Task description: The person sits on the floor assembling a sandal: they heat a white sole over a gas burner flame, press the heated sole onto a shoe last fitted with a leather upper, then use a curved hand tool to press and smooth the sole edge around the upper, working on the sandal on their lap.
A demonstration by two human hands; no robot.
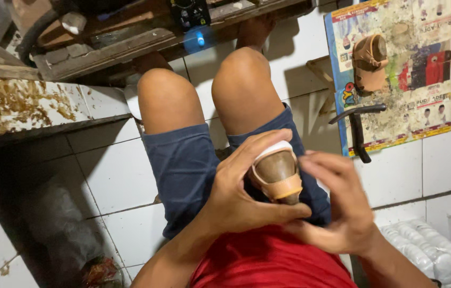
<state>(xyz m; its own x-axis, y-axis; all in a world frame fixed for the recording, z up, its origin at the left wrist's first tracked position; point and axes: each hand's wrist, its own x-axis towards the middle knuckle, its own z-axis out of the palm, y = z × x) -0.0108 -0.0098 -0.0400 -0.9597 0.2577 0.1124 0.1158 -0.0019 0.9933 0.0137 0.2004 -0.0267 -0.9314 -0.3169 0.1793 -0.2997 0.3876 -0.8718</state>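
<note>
Small shoe (278, 173) was tan and brown with a white toe end. Shorts (183, 165) were navy, shirt (268, 264) red. Floor tiles (119, 176) were white. 2nd shoe (369, 61) was tan, on a multicoloured printed sheet (423, 96). Tool (357, 130) was black. Ledge (23, 104) was white with brown stains.

Hands: we count 2, left hand (236, 186) and right hand (337, 208)
Tan sandals: we see 2, held sandal (279, 173), another sandal (369, 61) at 1 o'clock
Pliers (359, 130): 1
Poster (423, 106): 1

white tiled floor (119, 176), stained workbench (23, 106)
</note>
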